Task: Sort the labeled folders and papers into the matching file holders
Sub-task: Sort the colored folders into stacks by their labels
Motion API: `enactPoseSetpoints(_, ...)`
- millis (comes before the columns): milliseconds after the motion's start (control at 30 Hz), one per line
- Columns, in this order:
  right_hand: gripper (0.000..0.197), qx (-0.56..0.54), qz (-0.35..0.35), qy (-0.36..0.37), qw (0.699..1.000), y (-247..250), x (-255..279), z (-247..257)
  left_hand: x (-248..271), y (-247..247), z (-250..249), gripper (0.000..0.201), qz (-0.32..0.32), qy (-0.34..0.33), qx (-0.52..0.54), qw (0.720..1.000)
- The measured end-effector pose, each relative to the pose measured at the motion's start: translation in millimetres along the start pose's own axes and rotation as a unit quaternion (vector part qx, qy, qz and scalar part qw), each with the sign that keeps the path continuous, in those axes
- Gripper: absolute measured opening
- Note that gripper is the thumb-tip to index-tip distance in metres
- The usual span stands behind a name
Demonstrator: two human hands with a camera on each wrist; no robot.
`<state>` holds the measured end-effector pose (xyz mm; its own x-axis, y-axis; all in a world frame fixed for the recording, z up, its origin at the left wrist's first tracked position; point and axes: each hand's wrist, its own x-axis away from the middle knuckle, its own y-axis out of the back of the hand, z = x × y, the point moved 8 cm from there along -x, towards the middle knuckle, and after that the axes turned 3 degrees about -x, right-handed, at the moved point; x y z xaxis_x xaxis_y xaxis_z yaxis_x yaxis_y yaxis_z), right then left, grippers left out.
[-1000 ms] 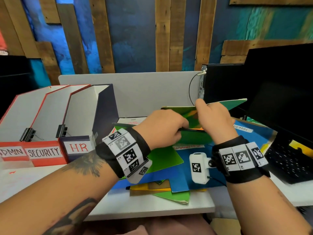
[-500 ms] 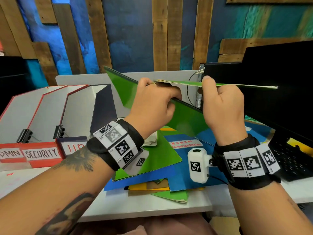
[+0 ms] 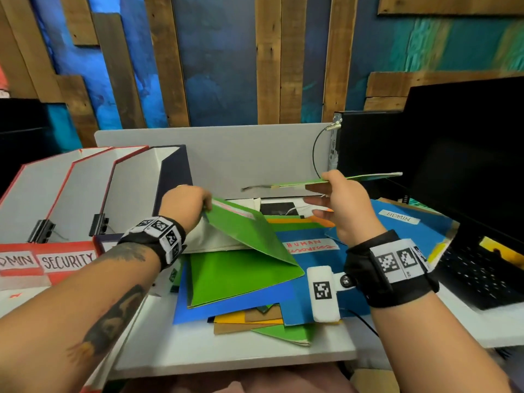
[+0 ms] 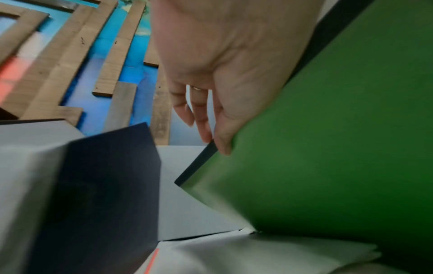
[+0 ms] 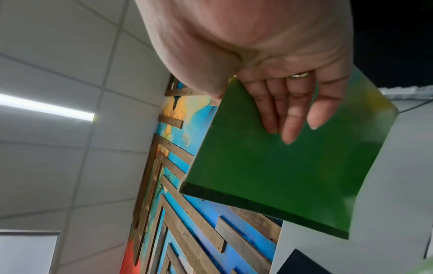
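Broadly, a white table [image 3: 226, 353] carries a loose heap of flat card folders in green, blue, yellow and brown, its far part hidden under them. At its left stand three slanted cardboard file holders [image 3: 93, 194], white inside with red or navy edges and black binder clips; their front labels read "SECURITY" and a cut-off "DMIN", while the third label is hidden behind the left wrist. A blue folder [image 3: 314, 259] in the heap reads "HUMAN", with a second line too scrawled to read; another blue one [image 3: 411, 231] reads "ADMIN". The left hand [image 3: 184, 205] pinches the top corner of a smooth green folder [image 3: 249, 236], tilted, its lower edge on the heap. The right hand [image 3: 343, 208] pinches a second green folder [image 3: 360, 178], held flat above the heap, fingers straight underneath.
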<state>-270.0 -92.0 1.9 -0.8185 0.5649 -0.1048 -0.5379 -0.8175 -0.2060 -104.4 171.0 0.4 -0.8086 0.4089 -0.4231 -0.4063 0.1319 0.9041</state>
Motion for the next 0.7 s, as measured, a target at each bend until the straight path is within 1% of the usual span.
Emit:
enactPoseSetpoints(133, 0.023, -0.033, 0.005, -0.038, 0.999, -6, 2, -11, 1, -26, 30, 0.032, 0.081, 0.051, -0.057, 0.994)
enactPoseSetpoints(167, 0.023, -0.035, 0.006, -0.044, 0.998, -8, 2, -14, 1, -27, 32, 0.034, 0.09, 0.059, -0.052, 0.993)
enactPoseSetpoints(233, 0.022, -0.034, 0.01, -0.049, 0.998, -13, 3, -18, -2, -25, 29, 0.041, 0.084, 0.057, -0.009, 0.995)
enactPoseSetpoints(267, 0.021, -0.033, 0.01, -0.048, 0.998, -14, 4, -19, -3, -24, 23, 0.042, 0.081, 0.047, 0.031, 0.995)
enactPoseSetpoints(300, 0.022, -0.032, 0.011, -0.049, 0.998, -16, 4, -20, -2, -23, 12, 0.037, 0.088, 0.031, 0.077, 0.993)
enactPoseSetpoints(333, 0.022, -0.032, 0.01, -0.051, 0.998, -17, 5, -22, 1, -24, -3, 0.03, 0.105, 0.0, 0.116, 0.988)
enactPoseSetpoints(367, 0.02, -0.032, 0.011, -0.052, 0.998, -17, 5, -22, 5, -28, -22, 0.028, 0.137, -0.039, 0.137, 0.98)
enactPoseSetpoints(400, 0.019, -0.032, 0.01, -0.052, 0.998, -17, 6, -23, 12, -34, -41, 0.033, 0.171, -0.084, 0.143, 0.971)
enactPoseSetpoints(433, 0.017, -0.032, 0.01, -0.052, 0.998, -17, 6, -22, 20, -41, -59, 0.042, 0.208, -0.118, 0.13, 0.962)
enactPoseSetpoints(500, 0.016, -0.033, 0.011, -0.052, 0.998, -17, 7, -21, 36, -58, -84, 0.052, 0.251, -0.176, 0.083, 0.948)
enactPoseSetpoints(567, 0.018, -0.032, 0.011, -0.051, 0.998, -17, 8, -21, 49, -80, -98, 0.05, 0.28, -0.218, 0.05, 0.934)
enactPoseSetpoints(600, 0.019, -0.033, 0.011, -0.051, 0.998, -16, 8, -21, 55, -92, -101, 0.048, 0.302, -0.228, 0.038, 0.925)
enactPoseSetpoints(633, 0.019, -0.034, 0.011, -0.052, 0.998, -16, 8, -21, 59, -104, -99, 0.048, 0.327, -0.223, 0.021, 0.918)
enactPoseSetpoints(700, 0.019, -0.036, 0.012, -0.052, 0.998, -16, 8, -21, 58, -119, -83, 0.049, 0.351, -0.174, -0.025, 0.92)
